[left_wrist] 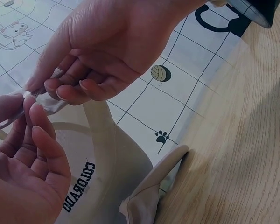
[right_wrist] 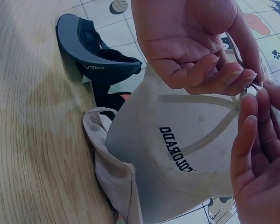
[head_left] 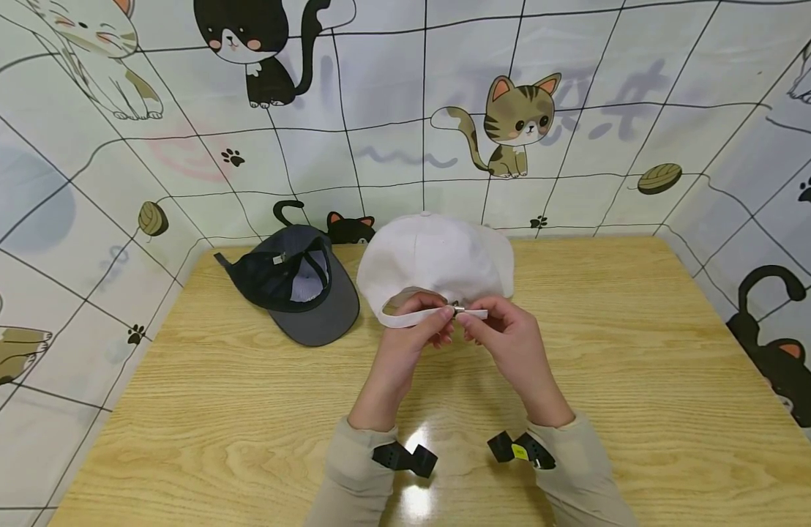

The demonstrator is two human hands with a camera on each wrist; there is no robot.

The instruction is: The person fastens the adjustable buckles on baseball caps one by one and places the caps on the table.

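A white cap (head_left: 432,252) stands on the table with its back strap toward me. My left hand (head_left: 412,329) pinches the white strap (head_left: 405,319) beside a small metal buckle (head_left: 457,309). On the buckle's other side, my right hand (head_left: 507,333) pinches the strap's short end between thumb and fingers. Both wrist views show the fingertips meeting at the strap and partly hiding the buckle. Dark COLORADO lettering (right_wrist: 176,149) shows on the white cap. To the left, a dark cap (head_left: 274,271) lies tipped, its grey brim toward me and its inside showing.
The wooden table (head_left: 247,424) runs up to a cat-printed backdrop (head_left: 392,95) at the back and sides. Black camera mounts (head_left: 405,458) sit on both wrists over beige sleeves.
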